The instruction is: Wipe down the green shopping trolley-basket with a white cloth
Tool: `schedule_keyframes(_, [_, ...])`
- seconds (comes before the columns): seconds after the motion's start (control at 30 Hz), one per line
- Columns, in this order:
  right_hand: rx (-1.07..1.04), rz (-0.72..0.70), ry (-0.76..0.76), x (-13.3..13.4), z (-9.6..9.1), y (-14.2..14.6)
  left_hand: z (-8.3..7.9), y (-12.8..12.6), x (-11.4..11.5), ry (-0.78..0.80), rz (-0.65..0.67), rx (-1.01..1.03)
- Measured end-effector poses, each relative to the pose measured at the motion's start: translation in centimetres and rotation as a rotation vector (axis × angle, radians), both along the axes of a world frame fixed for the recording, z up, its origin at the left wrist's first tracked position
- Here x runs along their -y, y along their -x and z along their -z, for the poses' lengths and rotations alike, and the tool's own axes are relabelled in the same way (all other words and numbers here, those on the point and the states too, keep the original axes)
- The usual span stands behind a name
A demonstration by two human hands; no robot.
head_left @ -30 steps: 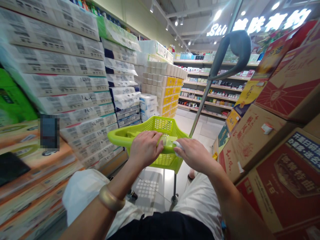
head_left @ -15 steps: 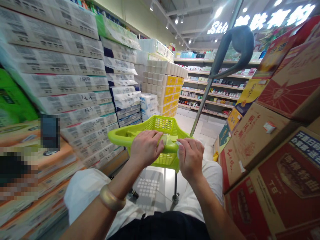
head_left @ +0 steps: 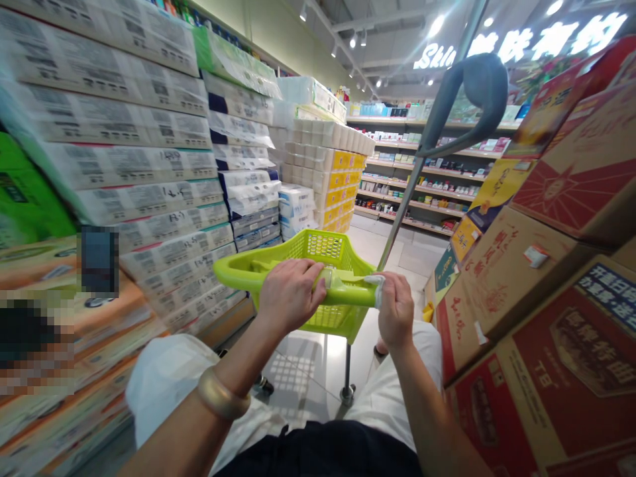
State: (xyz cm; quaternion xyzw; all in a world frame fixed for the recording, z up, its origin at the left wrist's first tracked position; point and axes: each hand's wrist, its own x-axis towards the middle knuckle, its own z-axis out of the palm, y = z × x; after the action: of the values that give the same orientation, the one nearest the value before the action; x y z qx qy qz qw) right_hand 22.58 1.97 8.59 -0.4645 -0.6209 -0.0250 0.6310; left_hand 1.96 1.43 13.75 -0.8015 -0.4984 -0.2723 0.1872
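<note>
A lime-green plastic shopping cart (head_left: 233, 271) stands right in front of me, between my knees. My left hand (head_left: 289, 295) is closed over the middle of its green handlebar (head_left: 350, 296). Toward the bar's right end, my right hand (head_left: 397, 310) is closed round a white wipe (head_left: 379, 283) pressed against the bar. Only a folded edge of the wipe shows beside my fingers; it could be cloth or tissue. From the cart's right side a metal pole (head_left: 402, 212) rises to a grey loop handle (head_left: 467, 103).
Wrapped paper packs (head_left: 134, 159) are stacked high on my left, with yellow-sided packs (head_left: 342, 182) farther on. Red and brown cartons (head_left: 511, 265) are piled close on my right. Shelves of small boxed goods (head_left: 412, 149) stand at the back. Pale tiled floor (head_left: 293, 374) runs under the cart.
My right hand has slid to the right along the handlebar with the white wipe, uncovering more of the bar. My left hand and the cart stay in place.
</note>
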Motion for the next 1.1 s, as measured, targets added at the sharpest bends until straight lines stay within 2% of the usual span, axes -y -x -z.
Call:
schedule_keyframes(0.1, [0.252, 0.121, -0.01, 1.6, -0.1, 2.5, 0.0, 0.0, -0.1, -0.004, -0.001, 0.001])
schedule_keyframes(0.17, [0.402, 0.132, -0.035, 2.7, -0.1, 4.2, 0.1, 0.1, -0.1, -0.009, -0.002, -0.003])
schedule_keyframes(0.23, [0.461, 0.114, -0.057, 3.3, 0.0, 5.0, 0.1, 0.1, -0.2, -0.013, -0.003, -0.007])
schedule_keyframes(0.37, [0.432, 0.08, -0.075, 2.5, 0.1, 3.1, 0.2, 0.3, -0.1, -0.007, 0.006, -0.013])
schedule_keyframes(0.5, [0.199, 0.038, -0.024, 0.7, 0.0, -0.1, 0.1, 0.2, 0.0, 0.002, 0.003, -0.012])
schedule_keyframes(0.57, [0.059, -0.01, -0.004, 0.2, -0.1, -0.5, 0.0, 0.1, 0.0, 0.004, -0.005, -0.013])
schedule_keyframes(0.63, [-0.01, 0.013, 0.004, 0.3, 0.0, 0.2, 0.0, 0.0, 0.0, 0.004, -0.013, -0.019])
schedule_keyframes(0.77, [0.172, 0.16, -0.03, 1.7, 0.3, 3.1, 0.1, -0.1, 0.0, -0.004, -0.02, -0.025])
schedule_keyframes(0.87, [0.335, 0.173, -0.087, 2.6, 0.6, 4.1, 0.2, 0.1, 0.0, -0.009, -0.014, -0.02])
schedule_keyframes(1.0, [0.4, 0.062, -0.145, 2.0, 0.7, 2.0, 0.1, 0.3, 0.1, 0.001, 0.007, -0.001])
schedule_keyframes(1.1, [0.201, -0.018, -0.11, 0.6, 0.8, -0.1, 0.0, 0.2, 0.2, 0.007, 0.021, 0.024])
